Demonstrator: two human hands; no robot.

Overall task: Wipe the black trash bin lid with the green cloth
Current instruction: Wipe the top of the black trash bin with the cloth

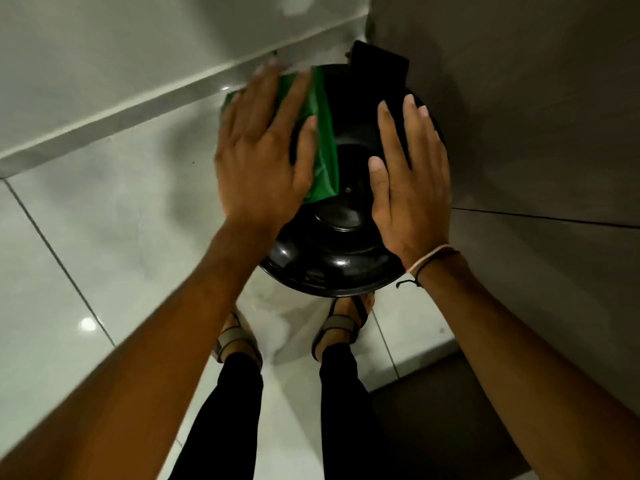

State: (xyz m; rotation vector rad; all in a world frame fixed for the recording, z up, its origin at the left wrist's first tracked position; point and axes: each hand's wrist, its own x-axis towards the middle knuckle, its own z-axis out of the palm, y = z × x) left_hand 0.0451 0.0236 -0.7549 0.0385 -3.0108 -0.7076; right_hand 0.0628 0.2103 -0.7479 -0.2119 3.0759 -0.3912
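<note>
Currently the left hand (263, 150) lies flat, fingers spread, pressing the green cloth (323, 133) onto the lid (332, 237) of the black bin. Right hand (408, 181) rests open on the lid's other side, grasping nothing. Tiled floor (104, 220) surrounds; a wall (536, 98) stands close alongside. No legible markings.

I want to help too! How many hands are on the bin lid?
2. The left hand presses the green cloth on the lid's left side; the right hand lies flat on its right side.

Cloth (320, 133) under left hand (263, 157) on lid (332, 237) — right hand (408, 181) beside.
</note>
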